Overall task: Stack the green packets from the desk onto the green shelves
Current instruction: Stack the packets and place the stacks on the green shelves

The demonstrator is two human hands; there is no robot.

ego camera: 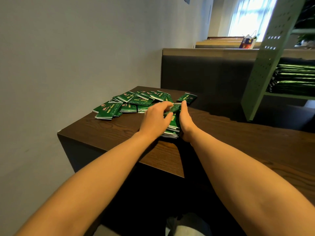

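Several green packets point(129, 102) lie scattered on the dark wooden desk point(109, 128) near the wall. A gathered stack of green packets point(172, 129) stands on the desk between my hands. My left hand point(156, 119) pinches a packet at the top of that stack. My right hand point(185, 120) holds the stack's right side, fingers curled over its far end. One more packet point(187, 97) lies alone behind the stack. The green shelves point(262, 65) stand at the right, with dark green packets point(295, 75) piled on one shelf.
A dark partition point(201, 68) rises behind the desk. The grey wall point(76, 57) runs along the left. A bag point(247, 42) sits on the furniture farther back near the window. The desk top extends to the right under the shelf unit.
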